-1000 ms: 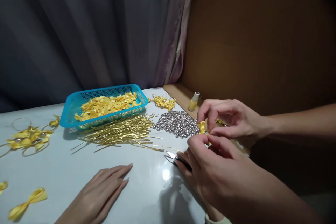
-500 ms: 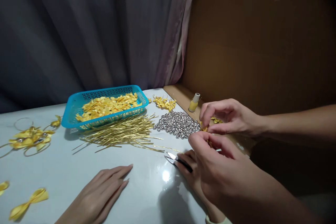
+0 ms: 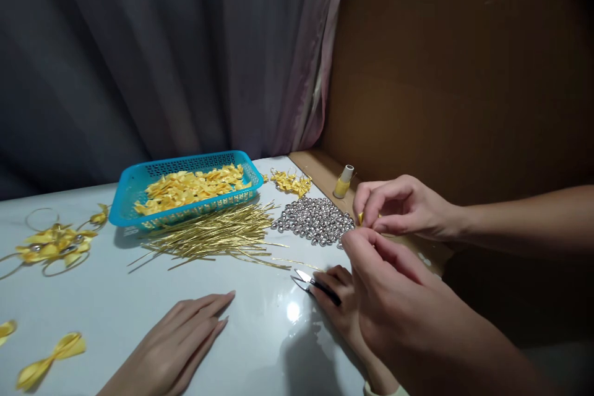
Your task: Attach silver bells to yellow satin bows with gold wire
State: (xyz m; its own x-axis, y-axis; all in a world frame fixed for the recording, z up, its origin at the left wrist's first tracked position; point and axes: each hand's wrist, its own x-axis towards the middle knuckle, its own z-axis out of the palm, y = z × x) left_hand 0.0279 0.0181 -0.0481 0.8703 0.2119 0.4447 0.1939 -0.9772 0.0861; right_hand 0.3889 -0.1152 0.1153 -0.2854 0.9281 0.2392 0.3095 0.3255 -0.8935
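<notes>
My left hand (image 3: 169,346) lies flat on the white table, fingers stretched out, holding nothing. My right hand (image 3: 341,306) is closed around black-handled thread snips (image 3: 327,291), whose pointed blades face up and left and stand apart. Much of this hand is hidden behind a co-worker's hand. Two hands of that co-worker, the nearer hand (image 3: 399,297) and the farther hand (image 3: 408,207), reach in from the right. Between their fingertips is a small yellow ribbon piece (image 3: 361,218), mostly covered.
A blue basket (image 3: 116,198) holds yellow ribbon bows. Gold twist ties (image 3: 213,235) lie before it, beside a heap of silver bells (image 3: 315,219). Finished-looking bows (image 3: 53,244) lie left, a loose bow (image 3: 51,359) nearer. A yellow thread spool (image 3: 343,182) stands before a brown panel (image 3: 455,74).
The co-worker's nearer hand has shifted slightly right, and their fingertips have closed in around the ribbon piece. Both my hands look unmoved.
</notes>
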